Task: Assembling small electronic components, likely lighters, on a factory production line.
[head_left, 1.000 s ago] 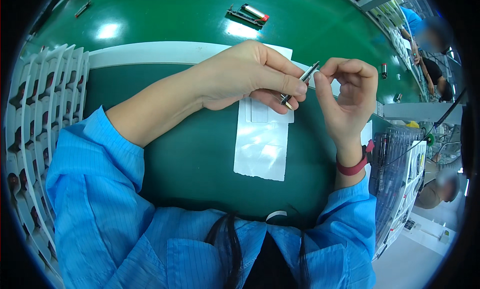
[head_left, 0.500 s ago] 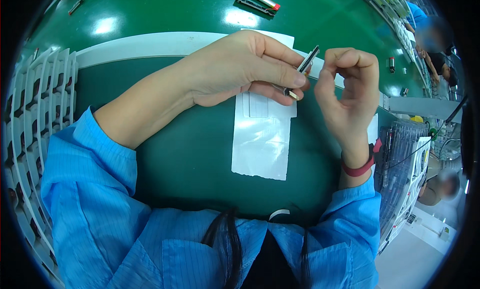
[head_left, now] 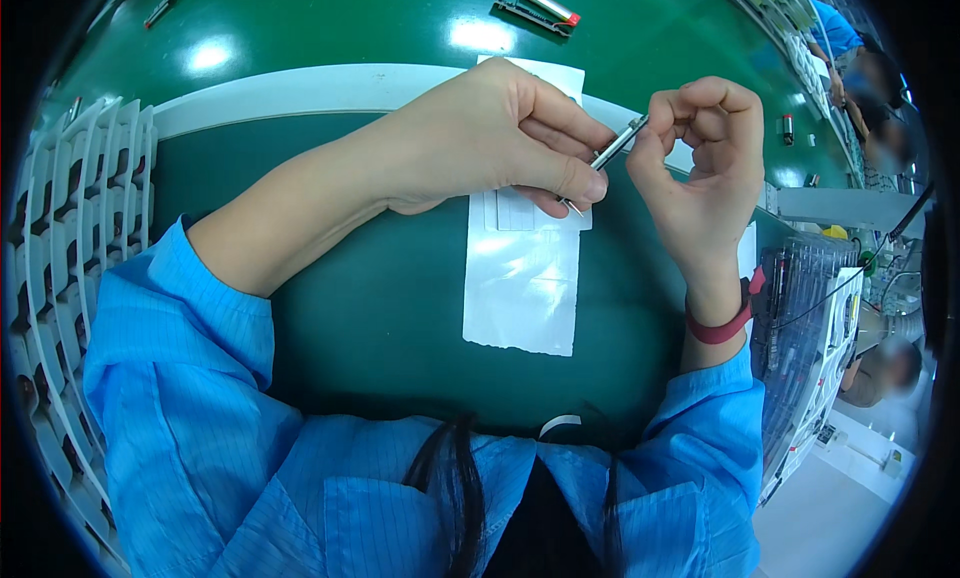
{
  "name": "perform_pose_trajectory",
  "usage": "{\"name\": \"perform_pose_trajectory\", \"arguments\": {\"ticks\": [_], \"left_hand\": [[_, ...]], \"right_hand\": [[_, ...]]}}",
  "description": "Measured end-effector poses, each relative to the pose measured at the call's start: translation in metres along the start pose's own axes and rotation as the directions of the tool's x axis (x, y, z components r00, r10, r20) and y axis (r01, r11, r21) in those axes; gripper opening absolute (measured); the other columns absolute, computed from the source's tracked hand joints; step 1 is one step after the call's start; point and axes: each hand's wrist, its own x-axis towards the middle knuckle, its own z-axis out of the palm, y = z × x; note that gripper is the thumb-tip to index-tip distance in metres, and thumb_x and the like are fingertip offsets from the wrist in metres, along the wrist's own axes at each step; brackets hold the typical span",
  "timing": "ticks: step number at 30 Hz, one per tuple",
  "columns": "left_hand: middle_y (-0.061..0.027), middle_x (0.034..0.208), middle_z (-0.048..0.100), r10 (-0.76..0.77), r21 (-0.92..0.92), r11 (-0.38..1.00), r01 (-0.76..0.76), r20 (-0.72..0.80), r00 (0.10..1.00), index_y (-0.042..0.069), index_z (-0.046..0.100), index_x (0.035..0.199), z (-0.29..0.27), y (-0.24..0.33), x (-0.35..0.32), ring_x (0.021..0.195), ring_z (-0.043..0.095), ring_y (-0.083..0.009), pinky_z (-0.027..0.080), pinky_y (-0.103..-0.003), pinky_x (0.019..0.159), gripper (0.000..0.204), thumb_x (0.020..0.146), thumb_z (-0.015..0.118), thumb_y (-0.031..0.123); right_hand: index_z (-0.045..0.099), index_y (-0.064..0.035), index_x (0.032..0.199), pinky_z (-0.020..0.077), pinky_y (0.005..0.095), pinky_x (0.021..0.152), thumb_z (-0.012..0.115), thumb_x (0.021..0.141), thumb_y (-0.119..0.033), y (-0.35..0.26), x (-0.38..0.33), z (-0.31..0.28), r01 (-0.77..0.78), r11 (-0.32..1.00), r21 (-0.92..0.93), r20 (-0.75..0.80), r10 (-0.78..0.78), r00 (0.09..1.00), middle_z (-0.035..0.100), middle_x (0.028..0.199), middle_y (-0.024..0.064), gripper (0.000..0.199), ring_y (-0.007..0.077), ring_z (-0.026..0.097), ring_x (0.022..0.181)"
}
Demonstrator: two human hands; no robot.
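Observation:
My left hand (head_left: pixel 490 138) grips a thin, narrow circuit board (head_left: pixel 619 144) between thumb and fingers, just above the back of the mat. The board is tilted, its upper end pointing right, and its lower part is partly hidden by my fingers. My right hand (head_left: pixel 705 148) is closed in a pinch at the board's upper end, thumb and forefinger against or very close to it. Whatever lies between those fingertips is too small or hidden to make out. Beneath my left hand, a white glossy sheet (head_left: pixel 520 288) lies on the dark green mat (head_left: pixel 380 328).
At the back lies another board with a cylindrical battery (head_left: pixel 540 11). White racks (head_left: pixel 90 198) stand on the left. Clear plastic trays (head_left: pixel 800 298) are stacked at the right. A small white strip (head_left: pixel 560 424) is near my chest. Other people sit at the far right.
The board has turned in my left hand, its upper end moving right. My right hand's pinched fingertips, apart from the board before, are now at that end.

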Motion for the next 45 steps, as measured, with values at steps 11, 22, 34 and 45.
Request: {"name": "perform_pose_trajectory", "arguments": {"ticks": [11, 22, 34, 45], "left_hand": [[-0.0146, 0.090, 0.065, -0.042, -0.026, 0.999, 0.042, -0.004, 0.999, -0.006, 0.055, 0.109, 0.003, 0.000, 0.000, 0.077, 0.065, -0.0168, 0.054, -0.026, 0.069, 0.037, 0.076, 0.067, 0.006], [-0.0128, 0.089, 0.065, -0.045, -0.093, 0.995, 0.045, 0.002, 0.999, -0.005, 0.055, 0.108, 0.003, 0.002, -0.001, 0.076, 0.065, -0.0158, 0.054, -0.026, 0.067, 0.037, 0.077, 0.067, 0.010], [-0.0132, 0.090, 0.064, -0.071, -0.228, 0.971, 0.074, 0.021, 0.997, -0.004, 0.055, 0.110, 0.001, 0.000, 0.000, 0.077, 0.065, -0.0182, 0.055, -0.028, 0.069, 0.034, 0.079, 0.063, 0.007], [-0.0136, 0.092, 0.063, -0.035, -0.229, 0.973, 0.039, 0.021, 0.999, -0.004, 0.054, 0.110, 0.002, 0.005, -0.001, 0.078, 0.064, -0.0174, 0.055, -0.029, 0.071, 0.033, 0.081, 0.061, 0.007]], "right_hand": [[0.043, -0.0023, 0.090, 0.0435, 0.0181, 0.054, 0.058, 0.065, 0.009, 0.005, -0.003, -0.001, 0.030, 0.998, 0.050, 0.015, -0.031, 0.999, 0.056, 0.069, 0.0027, 0.031, 0.0060, 0.050, 0.057], [0.044, -0.0006, 0.096, 0.0440, 0.0181, 0.059, 0.061, 0.067, 0.009, -0.001, 0.000, -0.003, 0.087, 0.996, -0.019, 0.002, -0.087, 0.996, 0.058, 0.079, 0.0057, 0.035, 0.0072, 0.052, 0.065], [0.043, 0.0015, 0.099, 0.0514, 0.0240, 0.071, 0.059, 0.071, 0.010, -0.003, -0.007, 0.009, -0.100, 0.962, 0.253, -0.007, 0.105, 0.994, 0.054, 0.087, 0.0082, 0.034, 0.0116, 0.057, 0.079], [0.044, 0.0024, 0.096, 0.0533, 0.0249, 0.070, 0.061, 0.073, 0.009, -0.004, -0.005, 0.008, -0.066, 0.929, 0.364, -0.103, 0.110, 0.989, 0.057, 0.085, 0.0100, 0.029, 0.0131, 0.061, 0.076]]}}
